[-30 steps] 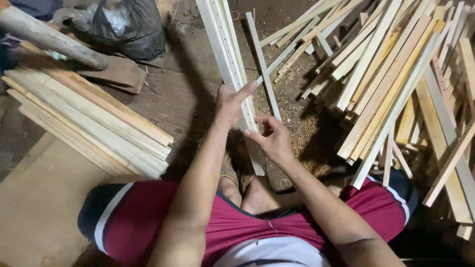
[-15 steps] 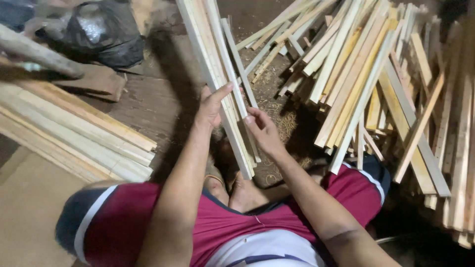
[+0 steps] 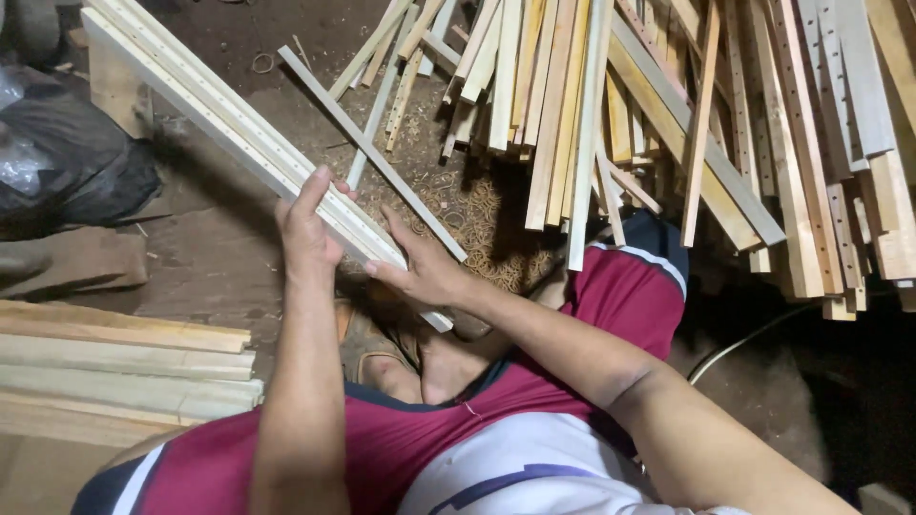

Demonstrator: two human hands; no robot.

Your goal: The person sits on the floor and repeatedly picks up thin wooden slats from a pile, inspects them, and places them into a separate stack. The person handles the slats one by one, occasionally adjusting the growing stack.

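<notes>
Bare dirt floor (image 3: 219, 248) left of held slat bundle (image 3: 229, 124) is passable; right blocked by loose slat pile (image 3: 668, 124), left edge by stacked boards (image 3: 114, 367)

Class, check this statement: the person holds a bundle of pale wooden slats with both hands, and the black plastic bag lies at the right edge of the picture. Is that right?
Not quite. The black plastic bag lies at the left edge, not the right, as the head view shows. The rest holds: the left hand and the right hand both hold the bundle of pale wooden slats.
</notes>
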